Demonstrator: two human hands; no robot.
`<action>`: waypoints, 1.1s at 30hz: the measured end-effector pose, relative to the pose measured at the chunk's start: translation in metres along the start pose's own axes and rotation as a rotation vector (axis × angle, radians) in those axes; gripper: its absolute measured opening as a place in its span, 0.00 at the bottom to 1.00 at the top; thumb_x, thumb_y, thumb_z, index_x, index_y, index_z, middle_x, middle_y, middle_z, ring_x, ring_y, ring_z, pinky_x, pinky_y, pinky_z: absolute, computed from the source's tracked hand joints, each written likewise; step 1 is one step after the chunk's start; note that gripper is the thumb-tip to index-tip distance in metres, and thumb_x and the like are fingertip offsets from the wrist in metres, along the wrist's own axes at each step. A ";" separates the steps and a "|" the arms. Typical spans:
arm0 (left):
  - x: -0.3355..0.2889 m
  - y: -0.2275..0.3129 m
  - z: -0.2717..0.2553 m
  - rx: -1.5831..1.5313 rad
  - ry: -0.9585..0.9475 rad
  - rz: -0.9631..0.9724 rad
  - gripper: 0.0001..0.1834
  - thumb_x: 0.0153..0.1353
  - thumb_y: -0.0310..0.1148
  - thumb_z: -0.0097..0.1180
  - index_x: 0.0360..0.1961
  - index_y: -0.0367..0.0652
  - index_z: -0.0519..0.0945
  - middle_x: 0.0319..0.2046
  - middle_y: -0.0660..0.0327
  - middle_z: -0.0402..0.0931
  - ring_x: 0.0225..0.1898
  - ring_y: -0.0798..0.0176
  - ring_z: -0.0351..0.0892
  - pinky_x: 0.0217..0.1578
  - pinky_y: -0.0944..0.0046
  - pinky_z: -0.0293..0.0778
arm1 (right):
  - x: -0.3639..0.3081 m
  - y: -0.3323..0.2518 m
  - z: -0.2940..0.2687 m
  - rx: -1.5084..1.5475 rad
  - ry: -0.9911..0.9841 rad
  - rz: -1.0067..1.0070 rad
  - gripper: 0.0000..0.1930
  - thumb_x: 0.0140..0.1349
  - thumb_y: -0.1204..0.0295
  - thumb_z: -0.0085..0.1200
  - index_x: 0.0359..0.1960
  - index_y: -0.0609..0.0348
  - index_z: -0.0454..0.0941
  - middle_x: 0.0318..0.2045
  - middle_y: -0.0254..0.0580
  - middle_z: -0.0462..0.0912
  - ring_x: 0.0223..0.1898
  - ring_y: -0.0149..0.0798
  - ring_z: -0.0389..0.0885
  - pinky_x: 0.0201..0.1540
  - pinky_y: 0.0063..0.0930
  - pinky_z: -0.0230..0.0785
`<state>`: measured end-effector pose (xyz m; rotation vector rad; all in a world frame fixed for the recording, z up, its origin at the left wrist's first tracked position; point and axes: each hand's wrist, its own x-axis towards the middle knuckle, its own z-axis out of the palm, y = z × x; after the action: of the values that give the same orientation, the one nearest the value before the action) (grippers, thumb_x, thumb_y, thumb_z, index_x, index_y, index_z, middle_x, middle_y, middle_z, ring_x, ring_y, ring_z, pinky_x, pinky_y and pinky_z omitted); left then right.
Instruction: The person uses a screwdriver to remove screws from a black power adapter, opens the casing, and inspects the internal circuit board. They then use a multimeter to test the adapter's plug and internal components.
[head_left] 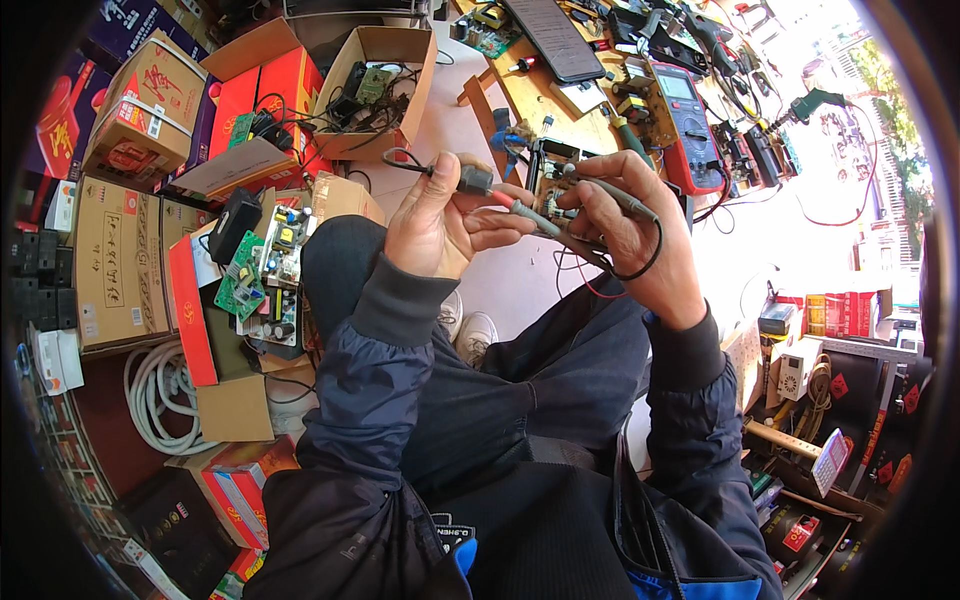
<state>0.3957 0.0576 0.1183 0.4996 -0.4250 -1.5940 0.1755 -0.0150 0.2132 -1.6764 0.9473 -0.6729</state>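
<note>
My left hand [432, 222] is closed on a small black cable connector [474, 180], with its thin cable curling back behind the thumb. My right hand [640, 225] grips two test probes together. One of them, a grey test probe with a red tip section [540, 222], points at the connector; whether its metal tip touches inside cannot be made out. The other, a dark grey test probe [622, 198], lies across the right fingers, its black lead looping below the palm. Behind the hands on the workbench lies a red multimeter [685, 125].
A wooden workbench [540, 92] carries a phone [556, 38], circuit boards and tools. Left stand an open carton of cables [412, 125], a box with a green circuit board [240, 278] and a coiled white hose [160, 400]. Shelves with a calculator [830, 462] stand right.
</note>
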 end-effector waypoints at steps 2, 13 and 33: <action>0.000 0.000 0.000 -0.004 -0.003 0.006 0.26 0.78 0.59 0.43 0.58 0.49 0.76 0.51 0.38 0.84 0.45 0.43 0.91 0.44 0.53 0.90 | 0.000 0.000 0.000 -0.003 0.003 -0.006 0.13 0.76 0.70 0.55 0.54 0.67 0.74 0.38 0.44 0.87 0.32 0.27 0.83 0.36 0.24 0.80; -0.001 -0.003 0.004 -0.014 0.019 -0.025 0.26 0.79 0.59 0.42 0.57 0.49 0.76 0.49 0.38 0.84 0.43 0.43 0.91 0.43 0.54 0.90 | 0.000 -0.004 -0.001 -0.152 0.037 -0.088 0.09 0.72 0.73 0.58 0.47 0.66 0.78 0.32 0.50 0.86 0.31 0.34 0.86 0.36 0.32 0.76; -0.002 0.005 -0.007 -0.275 -0.112 0.020 0.31 0.78 0.62 0.38 0.51 0.47 0.82 0.58 0.37 0.80 0.41 0.52 0.92 0.38 0.62 0.89 | -0.032 -0.037 -0.007 -0.157 -0.131 -0.085 0.12 0.65 0.77 0.66 0.47 0.62 0.79 0.32 0.33 0.82 0.33 0.24 0.78 0.36 0.21 0.70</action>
<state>0.4033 0.0596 0.1154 0.1971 -0.2873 -1.6355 0.1629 0.0141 0.2515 -1.8840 0.8579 -0.5487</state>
